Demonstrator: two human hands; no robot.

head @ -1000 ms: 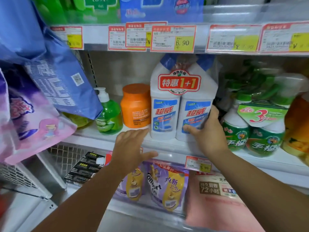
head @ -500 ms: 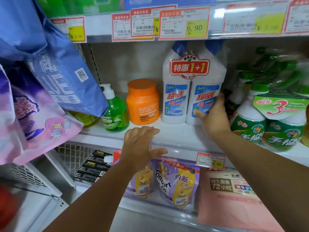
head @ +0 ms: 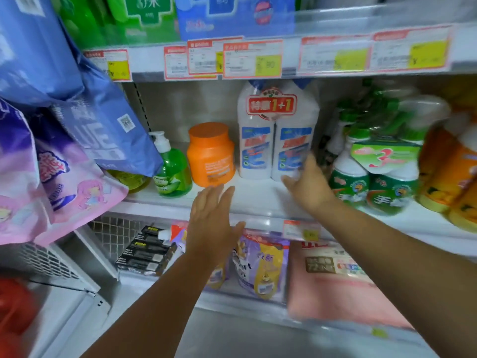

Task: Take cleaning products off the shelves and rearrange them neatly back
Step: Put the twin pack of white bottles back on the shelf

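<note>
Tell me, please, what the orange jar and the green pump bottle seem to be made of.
Orange jar: likely opaque plastic, fairly matt; the colour is even, with no see-through. Pump bottle: probably clear, glossy plastic; green liquid shows through it, with bright glints.

Motion blur makes the price tags [head: 251, 59] unreadable. The right hand [head: 309, 187] covers the lower right corner of the twin-pack [head: 277, 130]. Orange bottles [head: 449, 171] run off the right edge.

Retail shop aisle: white shelves [head: 258, 200] edged with price tags [head: 251, 59], stocked with packaged cleaning products [head: 277, 130]
</note>
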